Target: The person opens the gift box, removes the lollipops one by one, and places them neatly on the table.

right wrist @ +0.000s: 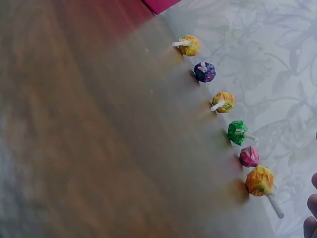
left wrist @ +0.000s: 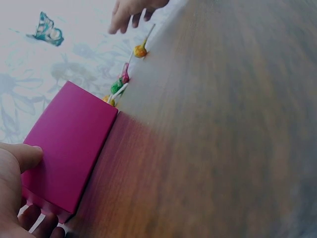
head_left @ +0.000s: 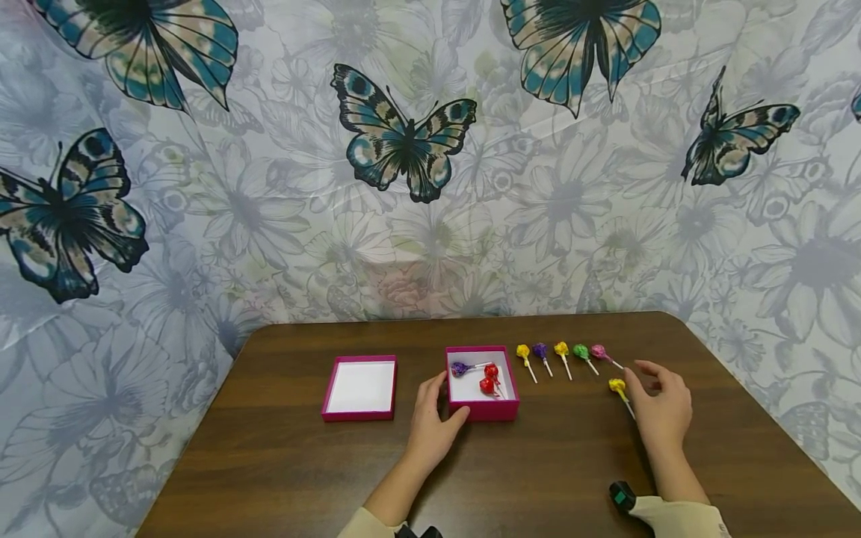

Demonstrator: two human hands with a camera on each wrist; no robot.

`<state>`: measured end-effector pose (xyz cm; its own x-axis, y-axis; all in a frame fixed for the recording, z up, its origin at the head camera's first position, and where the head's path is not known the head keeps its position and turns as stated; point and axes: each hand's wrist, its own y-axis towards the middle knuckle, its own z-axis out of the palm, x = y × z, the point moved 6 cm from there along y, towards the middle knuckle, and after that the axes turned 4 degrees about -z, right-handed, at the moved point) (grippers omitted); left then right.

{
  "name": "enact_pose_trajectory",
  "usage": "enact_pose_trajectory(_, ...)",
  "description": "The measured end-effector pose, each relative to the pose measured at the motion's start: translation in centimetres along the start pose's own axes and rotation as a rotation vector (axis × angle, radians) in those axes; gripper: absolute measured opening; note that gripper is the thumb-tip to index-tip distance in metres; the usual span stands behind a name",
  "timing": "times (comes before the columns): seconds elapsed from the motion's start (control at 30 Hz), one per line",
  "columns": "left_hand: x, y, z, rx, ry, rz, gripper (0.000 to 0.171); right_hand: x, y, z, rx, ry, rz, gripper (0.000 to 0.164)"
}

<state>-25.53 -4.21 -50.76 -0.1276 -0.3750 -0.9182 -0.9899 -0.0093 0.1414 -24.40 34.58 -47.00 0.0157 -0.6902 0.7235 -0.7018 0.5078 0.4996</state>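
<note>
An uncovered pink box [head_left: 483,411] with a white inside holds a purple lollipop [head_left: 460,369] and red lollipops [head_left: 487,385]. My left hand [head_left: 430,430] grips its near left corner, thumb on the front wall and fingers along the left side. In the left wrist view, the thumb lies against the pink wall [left wrist: 74,144]. My right hand [head_left: 662,407] hovers beside a yellow lollipop [head_left: 616,385], its fingers loosely bent and apart from it. The right wrist view shows this lollipop [right wrist: 260,181] nearest, with a few fingertips [right wrist: 311,203] at the edge.
Right of the box lies a row of lollipops: yellow [head_left: 523,350], purple [head_left: 540,350], another yellow [head_left: 561,349], green [head_left: 581,350] and pink [head_left: 598,351]. The pink-rimmed lid [head_left: 359,388] lies left of the box. A butterfly-patterned cloth [head_left: 430,246] hangs behind the wooden table [head_left: 282,463].
</note>
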Motion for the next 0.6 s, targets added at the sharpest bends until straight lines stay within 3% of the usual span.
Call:
enact_pose_trajectory(0.2, -0.2, 0.0, -0.1, -0.016, 0.008, 0.034, 0.069, 1.1, 0.2, 0.0, -0.005, 0.019, -0.032, 0.028)
enact_pose_trajectory(0.6, -0.1, -0.1, 0.0, 0.017, -0.015, -0.012, 0.070, 6.0, 0.2, 0.5, 0.009, 0.146, -0.146, 0.022)
